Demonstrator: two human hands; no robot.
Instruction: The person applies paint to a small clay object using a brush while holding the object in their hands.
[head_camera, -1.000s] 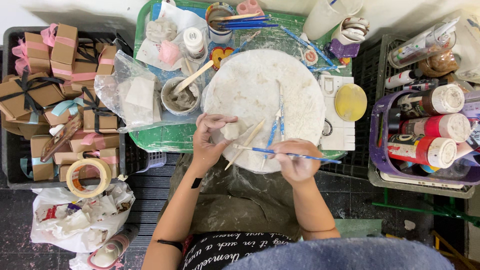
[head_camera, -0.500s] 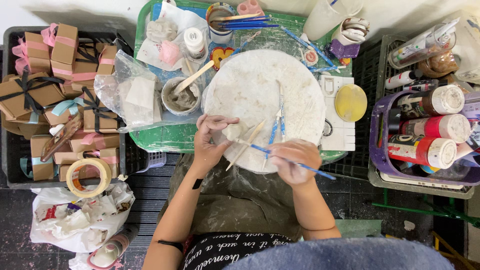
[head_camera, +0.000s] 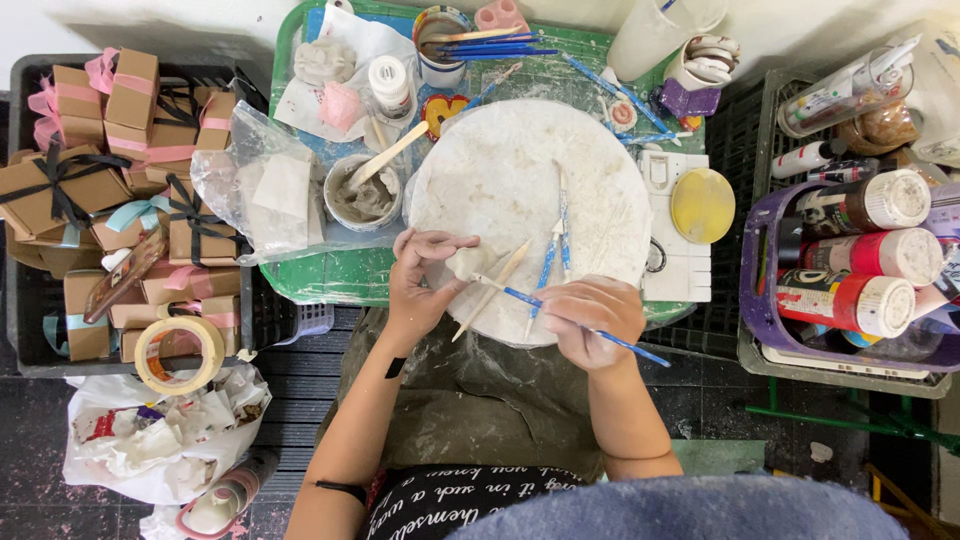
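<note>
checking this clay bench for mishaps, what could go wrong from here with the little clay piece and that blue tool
1. The left hand pinches the small clay piece while the right hand works the blue-handled tool into it; a hard push could dent or split it.
2. The wooden stick and loose tools lie close by on the round board; a sweep might knock them off.
</note>
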